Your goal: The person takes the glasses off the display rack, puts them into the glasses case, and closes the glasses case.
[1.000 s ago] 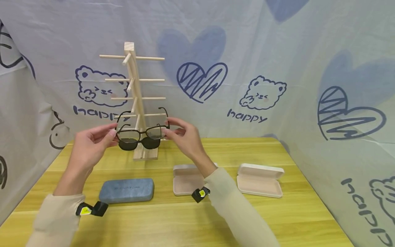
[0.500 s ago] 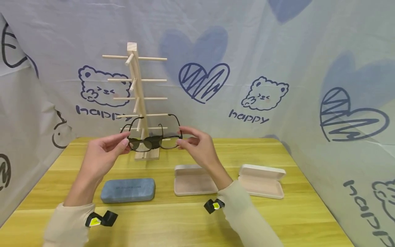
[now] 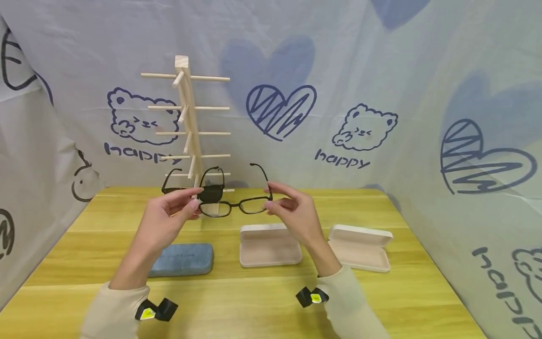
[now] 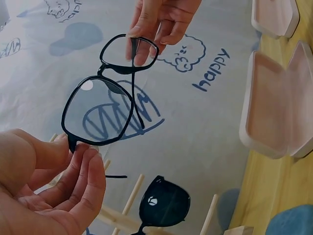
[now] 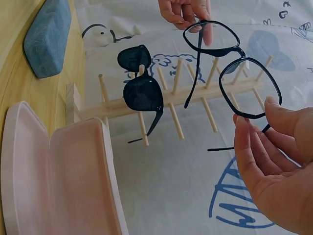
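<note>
I hold the clear-lens glasses point(image 3: 235, 205) in the air in front of the wooden rack point(image 3: 189, 123), above the table point(image 3: 271, 292) and over the near edge of the middle case; the temples are unfolded and point away from me. My left hand point(image 3: 171, 219) pinches the frame's left end between thumb and fingertips point(image 4: 90, 169); my right hand point(image 3: 296, 214) pinches the right end at the hinge, fingers curled round it, as the right wrist view confirms point(image 5: 274, 147); both grips are closed on the frame, lenses untouched as far as I can tell.

Just behind the frame, a pair of dark sunglasses point(image 3: 199, 190) hangs on the lowest rung of the rack; the left wrist view shows one dark lens point(image 4: 164, 203) against the dowels; the two pairs overlap in the head view, and I cannot tell whether they touch.

On the table: a blue closed case point(image 3: 182, 259) below my left hand; an open pale pink case point(image 3: 268, 245) under my right hand; a second open pale case point(image 3: 360, 247) further right, apart from the first. A printed cloth point(image 3: 360, 132) with bears and hearts backs the scene.
</note>
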`<state>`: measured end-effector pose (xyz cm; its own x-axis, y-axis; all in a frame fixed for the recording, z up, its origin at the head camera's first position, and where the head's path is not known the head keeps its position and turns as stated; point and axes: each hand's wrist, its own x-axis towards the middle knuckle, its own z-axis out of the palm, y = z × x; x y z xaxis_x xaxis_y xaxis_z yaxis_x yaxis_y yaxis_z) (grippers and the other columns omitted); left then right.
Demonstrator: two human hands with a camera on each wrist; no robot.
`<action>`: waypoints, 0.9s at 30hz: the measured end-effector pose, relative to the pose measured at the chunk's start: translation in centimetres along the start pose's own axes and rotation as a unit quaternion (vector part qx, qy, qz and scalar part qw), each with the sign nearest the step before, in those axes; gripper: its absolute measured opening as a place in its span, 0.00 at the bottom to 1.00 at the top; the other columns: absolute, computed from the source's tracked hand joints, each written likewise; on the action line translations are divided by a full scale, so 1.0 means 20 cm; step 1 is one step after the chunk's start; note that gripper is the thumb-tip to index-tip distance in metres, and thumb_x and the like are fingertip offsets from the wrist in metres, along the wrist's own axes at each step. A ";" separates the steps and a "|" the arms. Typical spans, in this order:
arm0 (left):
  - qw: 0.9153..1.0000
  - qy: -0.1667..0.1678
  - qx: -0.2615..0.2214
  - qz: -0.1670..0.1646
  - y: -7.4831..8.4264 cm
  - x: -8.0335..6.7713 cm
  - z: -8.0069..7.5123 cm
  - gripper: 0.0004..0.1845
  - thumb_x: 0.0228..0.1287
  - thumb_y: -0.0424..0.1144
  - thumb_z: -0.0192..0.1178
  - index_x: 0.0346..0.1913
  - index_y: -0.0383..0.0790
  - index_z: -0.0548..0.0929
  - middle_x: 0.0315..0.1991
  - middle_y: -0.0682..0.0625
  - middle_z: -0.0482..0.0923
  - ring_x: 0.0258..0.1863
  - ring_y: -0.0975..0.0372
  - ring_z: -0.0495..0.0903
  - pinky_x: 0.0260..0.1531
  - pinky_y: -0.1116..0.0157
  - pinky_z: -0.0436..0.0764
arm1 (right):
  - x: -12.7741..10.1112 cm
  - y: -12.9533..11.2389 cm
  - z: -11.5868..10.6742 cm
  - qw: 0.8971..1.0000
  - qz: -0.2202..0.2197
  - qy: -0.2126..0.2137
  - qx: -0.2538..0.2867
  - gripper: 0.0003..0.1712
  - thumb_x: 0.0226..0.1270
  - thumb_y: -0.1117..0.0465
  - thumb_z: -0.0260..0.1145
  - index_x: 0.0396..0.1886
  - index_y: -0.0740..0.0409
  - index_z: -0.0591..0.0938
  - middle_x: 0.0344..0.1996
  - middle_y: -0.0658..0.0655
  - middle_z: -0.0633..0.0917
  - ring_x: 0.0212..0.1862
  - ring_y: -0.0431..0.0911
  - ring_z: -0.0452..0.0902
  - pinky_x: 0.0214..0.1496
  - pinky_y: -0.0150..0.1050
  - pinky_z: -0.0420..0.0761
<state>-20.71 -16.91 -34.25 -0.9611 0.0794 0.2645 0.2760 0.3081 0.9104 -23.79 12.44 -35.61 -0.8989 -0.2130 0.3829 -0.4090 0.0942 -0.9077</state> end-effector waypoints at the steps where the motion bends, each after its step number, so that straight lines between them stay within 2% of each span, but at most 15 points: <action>1: 1.000 -0.003 -0.004 0.000 0.00 0.00 0.01 0.20 0.76 0.36 0.60 0.67 0.36 0.79 0.39 0.63 0.86 0.38 0.72 0.87 0.44 0.73 0.87 | -0.01 0.00 -0.01 1.000 0.001 0.002 -0.001 0.27 0.69 0.69 0.70 0.67 0.61 0.80 0.59 0.66 0.85 0.39 0.36 0.88 0.47 0.41 0.90; 5: 1.000 -0.015 -0.026 -0.006 0.00 -0.01 0.05 0.23 0.76 0.33 0.60 0.70 0.37 0.76 0.36 0.65 0.85 0.37 0.71 0.86 0.44 0.72 0.87 | -0.04 0.02 -0.04 1.000 0.009 0.005 -0.003 0.27 0.69 0.69 0.70 0.67 0.61 0.80 0.59 0.66 0.85 0.39 0.37 0.89 0.46 0.40 0.90; 10: 0.999 -0.036 -0.026 -0.025 -0.01 -0.01 0.08 0.27 0.76 0.33 0.60 0.74 0.38 0.72 0.42 0.51 0.87 0.38 0.69 0.87 0.45 0.71 0.87 | -0.09 0.02 -0.08 1.000 0.022 0.009 -0.012 0.28 0.68 0.69 0.71 0.68 0.58 0.80 0.59 0.64 0.85 0.40 0.40 0.89 0.46 0.37 0.90; 16: 0.998 -0.055 -0.006 -0.034 -0.02 -0.02 0.10 0.27 0.76 0.34 0.60 0.75 0.37 0.71 0.48 0.38 0.86 0.39 0.69 0.87 0.44 0.72 0.86 | -0.14 0.03 -0.11 0.999 0.031 -0.001 -0.028 0.30 0.67 0.70 0.71 0.69 0.59 0.79 0.57 0.68 0.85 0.41 0.42 0.90 0.45 0.35 0.89; 21: 0.997 -0.066 0.001 -0.028 -0.03 -0.03 0.12 0.26 0.75 0.34 0.61 0.73 0.35 0.73 0.47 0.36 0.86 0.38 0.69 0.87 0.42 0.72 0.86 | -0.17 0.04 -0.14 0.998 0.041 -0.011 -0.035 0.32 0.67 0.70 0.71 0.71 0.61 0.77 0.57 0.69 0.85 0.42 0.47 0.90 0.44 0.33 0.89; 27: 0.997 -0.074 0.005 -0.029 -0.04 -0.05 0.13 0.26 0.75 0.33 0.61 0.72 0.34 0.74 0.45 0.38 0.87 0.38 0.68 0.87 0.41 0.71 0.86 | -0.18 0.04 -0.15 0.998 0.049 -0.018 -0.040 0.33 0.67 0.70 0.71 0.72 0.59 0.76 0.56 0.69 0.85 0.40 0.40 0.89 0.42 0.33 0.88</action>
<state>-19.91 -14.68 -36.03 -0.9668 0.1988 0.1605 0.2196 0.3254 0.9197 -21.26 16.23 -37.15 -0.9291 -0.2344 0.2860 -0.3327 0.1926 -0.9232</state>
